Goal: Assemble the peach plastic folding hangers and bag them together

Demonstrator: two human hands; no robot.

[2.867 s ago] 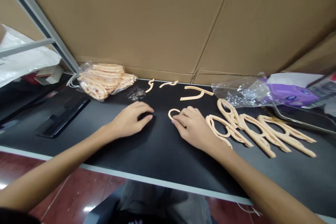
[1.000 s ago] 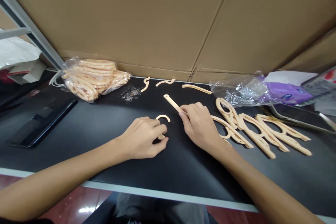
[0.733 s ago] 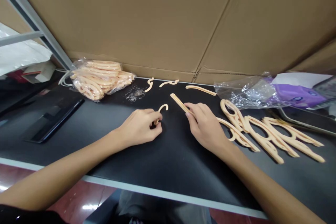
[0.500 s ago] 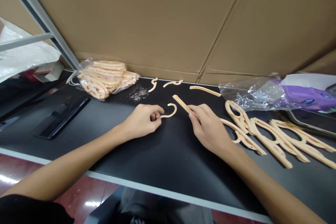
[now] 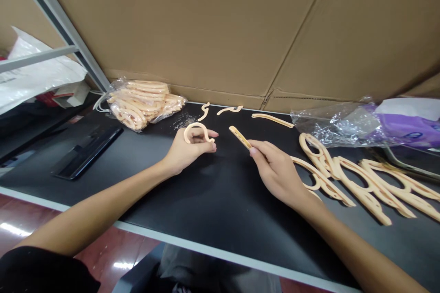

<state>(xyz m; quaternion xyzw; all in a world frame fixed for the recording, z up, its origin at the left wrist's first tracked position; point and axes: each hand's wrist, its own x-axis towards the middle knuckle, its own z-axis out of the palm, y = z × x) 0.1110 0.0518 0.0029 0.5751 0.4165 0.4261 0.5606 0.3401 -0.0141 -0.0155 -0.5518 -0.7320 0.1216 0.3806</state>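
Near the middle of a black worktop [image 5: 206, 201], a person's left hand [image 5: 194, 146] grips a pale hook [image 5: 196, 124] between thumb and fingers, its round bend raised over the hand. Well apart from it, the right hand [image 5: 275, 165] pinches a short pale bar [image 5: 239, 137], which slants up and away toward the far edge, its grooved face in view. The hook and the bar are not touching.

Beyond the hands, along the far edge, lie a curved piece [image 5: 205, 111], a second curved piece [image 5: 229, 110] and a long strip [image 5: 272, 120], each apart from the next. Just beside the right forearm, a row of pale hangers [image 5: 371, 203] reaches toward the right end, some touching. Behind them, clear plastic [image 5: 333, 123] and a purple packet [image 5: 402, 128] sit toward the far right corner.

On the left, a clear bag [image 5: 142, 103] packed with pale parts rests at the far edge, near a scatter of small bits [image 5: 184, 120]. A flat black device [image 5: 89, 153] lies closer to the left end, at an angle. Brown cardboard [image 5: 206, 23] stands behind the far edge, a metal frame [image 5: 62, 27] leans across at left, and red tiles [image 5: 110, 247] show below the near edge.
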